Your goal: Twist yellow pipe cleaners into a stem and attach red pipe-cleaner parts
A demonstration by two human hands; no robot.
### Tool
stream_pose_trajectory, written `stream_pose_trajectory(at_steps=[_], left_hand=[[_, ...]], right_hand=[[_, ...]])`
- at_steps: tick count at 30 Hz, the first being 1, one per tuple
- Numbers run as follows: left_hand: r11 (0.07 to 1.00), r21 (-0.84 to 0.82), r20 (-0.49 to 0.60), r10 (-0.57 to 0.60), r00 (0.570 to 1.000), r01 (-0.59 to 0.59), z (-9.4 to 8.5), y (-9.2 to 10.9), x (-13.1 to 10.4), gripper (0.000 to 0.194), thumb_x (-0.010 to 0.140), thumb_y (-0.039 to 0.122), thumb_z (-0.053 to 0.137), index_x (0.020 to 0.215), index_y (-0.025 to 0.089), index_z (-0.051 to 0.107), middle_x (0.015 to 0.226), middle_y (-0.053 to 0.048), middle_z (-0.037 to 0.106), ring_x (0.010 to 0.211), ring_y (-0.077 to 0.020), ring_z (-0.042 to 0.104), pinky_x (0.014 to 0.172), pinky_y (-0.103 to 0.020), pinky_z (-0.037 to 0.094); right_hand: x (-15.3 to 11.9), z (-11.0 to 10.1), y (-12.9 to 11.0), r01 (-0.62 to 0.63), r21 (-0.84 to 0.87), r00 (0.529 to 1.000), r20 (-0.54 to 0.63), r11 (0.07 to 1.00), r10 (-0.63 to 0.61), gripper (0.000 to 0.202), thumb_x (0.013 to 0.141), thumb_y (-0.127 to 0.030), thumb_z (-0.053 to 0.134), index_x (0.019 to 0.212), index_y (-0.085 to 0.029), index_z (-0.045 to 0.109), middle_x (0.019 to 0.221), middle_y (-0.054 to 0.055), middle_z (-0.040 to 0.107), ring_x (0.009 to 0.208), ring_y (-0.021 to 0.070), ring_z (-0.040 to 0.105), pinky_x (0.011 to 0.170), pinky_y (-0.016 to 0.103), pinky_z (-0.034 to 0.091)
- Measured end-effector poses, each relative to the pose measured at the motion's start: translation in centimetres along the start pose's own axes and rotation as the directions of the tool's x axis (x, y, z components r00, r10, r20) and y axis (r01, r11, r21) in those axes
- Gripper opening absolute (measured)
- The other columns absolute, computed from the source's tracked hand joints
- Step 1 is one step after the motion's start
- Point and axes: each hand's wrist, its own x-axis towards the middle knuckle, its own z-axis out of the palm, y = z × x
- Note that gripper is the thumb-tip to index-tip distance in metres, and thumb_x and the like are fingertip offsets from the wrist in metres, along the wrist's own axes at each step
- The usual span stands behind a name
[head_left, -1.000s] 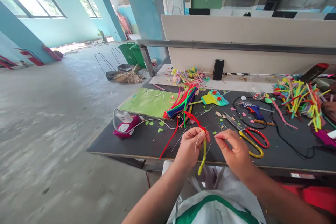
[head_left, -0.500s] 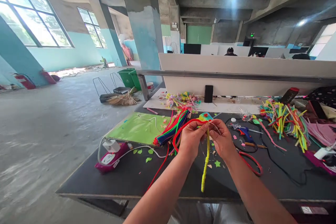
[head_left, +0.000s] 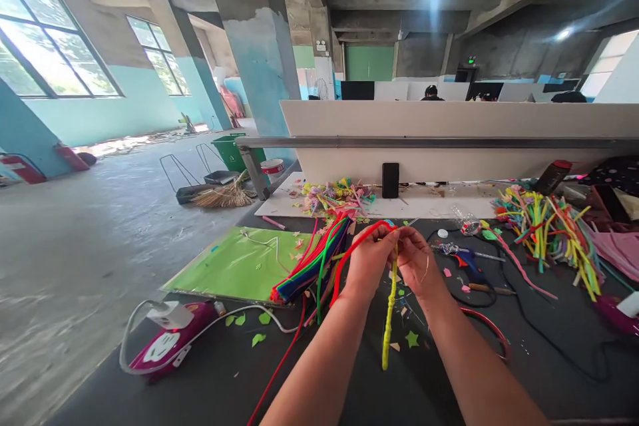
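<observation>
My left hand [head_left: 370, 256] is closed on a red pipe cleaner [head_left: 343, 266], which curves over its back and down beside the wrist. A twisted yellow pipe cleaner [head_left: 389, 319] hangs down from between the fingertips of both hands. My right hand [head_left: 415, 259] pinches at the top of the yellow piece, its fingertips touching those of my left hand; a thin wire loop shows by its palm. Left of my hands lies a bundle of red, green and blue pipe cleaners [head_left: 314, 259].
A green sheet [head_left: 224, 266] and a purple power strip [head_left: 170, 343] lie at the left. A blue glue gun [head_left: 469, 263] is at the right, near piled pipe cleaners [head_left: 544, 226]. An upright black phone [head_left: 390, 180] stands behind my hands.
The view has shifted closer to the table and slightly right. My fingertips remain together at the top of the yellow piece, and the blue-green item behind them is now mostly hidden.
</observation>
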Motion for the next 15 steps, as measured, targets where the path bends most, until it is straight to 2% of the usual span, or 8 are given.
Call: stream_pose_trajectory(at_steps=[4, 8, 11, 15], left_hand=[[0.997, -0.069, 0.003, -0.032, 0.999, 0.032, -0.1, -1.3, -0.7, 0.029, 0.075, 0.037, 0.066, 0.062, 0.015, 0.052, 0.044, 0.005, 0.047, 0.037, -0.0050, 0.038, 0.037, -0.017, 0.030], [0.951, -0.274, 0.119, -0.117, 0.986, 0.146, -1.4, -1.4, -0.9, 0.028, 0.072, 0.035, 0.070, 0.067, 0.013, 0.054, 0.049, 0.004, 0.049, 0.037, -0.0047, 0.040, 0.034, -0.016, 0.028], [0.844, -0.460, 0.282, -0.157, 0.947, 0.277, -2.8, -1.2, -0.6, 0.030, 0.066, 0.032, 0.076, 0.070, 0.013, 0.053, 0.055, 0.005, 0.046, 0.036, -0.0018, 0.036, 0.031, -0.013, 0.023], [0.641, -0.654, 0.449, -0.098, 0.888, 0.402, -4.0, -1.5, -0.3, 0.034, 0.059, 0.024, 0.080, 0.071, 0.014, 0.049, 0.060, 0.008, 0.037, 0.035, 0.0031, 0.023, 0.029, -0.010, 0.016]], right_hand=[[-0.8, -0.9, 0.6, -0.061, 0.008, 0.998, 0.013, 0.998, 0.060, 0.023, 0.068, -0.028, 0.079, 0.088, -0.023, 0.069, 0.082, -0.001, 0.067, 0.073, 0.0122, 0.060, 0.067, 0.025, 0.049], [-1.2, -1.2, 0.1, -0.135, 0.027, 0.991, 0.026, 0.990, 0.135, 0.020, 0.071, -0.027, 0.077, 0.087, -0.021, 0.069, 0.079, 0.000, 0.066, 0.071, 0.0109, 0.059, 0.067, 0.024, 0.048], [-1.3, -1.1, -0.4, -0.145, 0.055, 0.989, 0.050, 0.988, 0.143, 0.014, 0.074, -0.027, 0.074, 0.085, -0.021, 0.068, 0.073, -0.001, 0.061, 0.069, 0.0101, 0.055, 0.066, 0.024, 0.046], [-1.1, -1.3, -0.7, -0.146, 0.079, 0.988, 0.051, 0.986, 0.143, 0.011, 0.077, -0.029, 0.070, 0.084, -0.020, 0.067, 0.071, -0.001, 0.056, 0.065, 0.0096, 0.050, 0.064, 0.025, 0.044]])
